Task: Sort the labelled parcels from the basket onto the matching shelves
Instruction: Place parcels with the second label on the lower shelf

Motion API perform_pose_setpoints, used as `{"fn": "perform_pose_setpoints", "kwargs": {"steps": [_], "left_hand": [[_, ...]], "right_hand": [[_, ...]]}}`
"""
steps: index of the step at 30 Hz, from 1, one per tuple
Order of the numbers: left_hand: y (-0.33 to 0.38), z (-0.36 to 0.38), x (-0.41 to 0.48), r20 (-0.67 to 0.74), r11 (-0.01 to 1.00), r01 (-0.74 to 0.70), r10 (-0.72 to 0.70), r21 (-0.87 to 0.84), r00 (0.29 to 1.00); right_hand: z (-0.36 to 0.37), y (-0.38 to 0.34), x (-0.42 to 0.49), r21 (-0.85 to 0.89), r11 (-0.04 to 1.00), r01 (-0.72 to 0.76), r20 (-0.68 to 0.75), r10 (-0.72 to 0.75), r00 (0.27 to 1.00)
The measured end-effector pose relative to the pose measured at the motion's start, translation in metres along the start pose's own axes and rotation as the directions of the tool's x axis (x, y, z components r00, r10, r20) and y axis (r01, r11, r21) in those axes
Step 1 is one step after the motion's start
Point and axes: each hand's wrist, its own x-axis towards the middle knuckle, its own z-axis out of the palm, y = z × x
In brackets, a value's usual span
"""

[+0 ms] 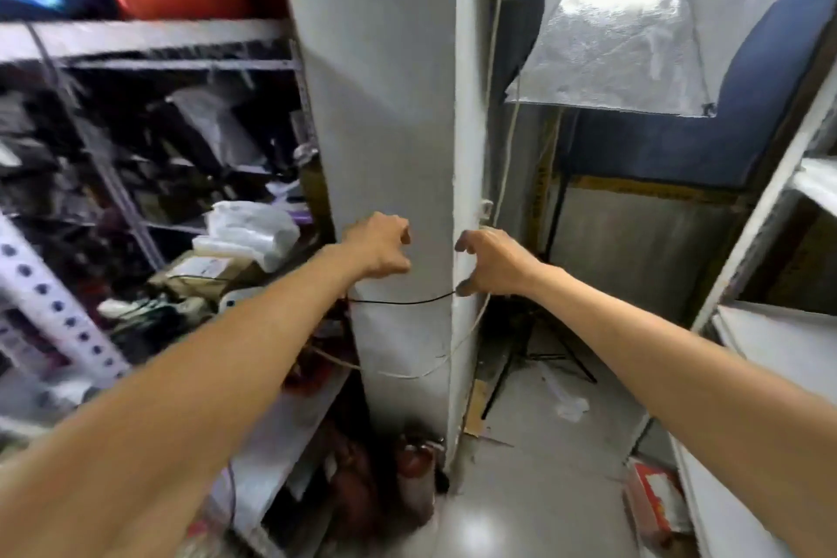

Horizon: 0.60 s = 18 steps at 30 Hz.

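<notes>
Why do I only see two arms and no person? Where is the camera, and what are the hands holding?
There is no machine here. A person wears one camera on their head, so you see what they see: their own arms reaching forward. The left hand and the right hand are in front of a grey pillar, with their fingers loosely curled. Neither holds a parcel. A thin black wire runs across the pillar. The right thumb is close to it, but I cannot tell whether it pinches it. To the left stands a metal shelf rack stuffed with packages, with white plastic bags on one shelf. No basket shows in this picture.
</notes>
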Motion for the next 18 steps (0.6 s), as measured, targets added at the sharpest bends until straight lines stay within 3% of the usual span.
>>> {"fn": "perform_pose_setpoints", "kwargs": {"steps": [3,7,14,18], "left_hand": [[-0.073,-0.016,-0.063,-0.046,0.984,0.175,-0.175,0.011,0.984],[-0.148,-0.023,-0.158,-0.066,0.926,0.378,-0.377,0.003,0.924],[-0.207,-0.021,-0.315,-0.023,0.78,0.625,-0.625,0.014,0.78],[-0.23,-0.018,-0.388,-0.049,0.682,0.731,-0.729,0.031,0.682]], "right_hand": [[0.029,-0.081,0.018,0.016,0.976,0.217,0.053,-0.217,0.975],[0.066,-0.192,0.016,0.081,0.88,0.468,0.127,-0.475,0.871],[0.115,-0.316,-0.026,0.183,0.752,0.634,0.277,-0.658,0.7],[0.142,-0.369,-0.057,0.229,0.668,0.708,0.289,-0.741,0.606]]}}
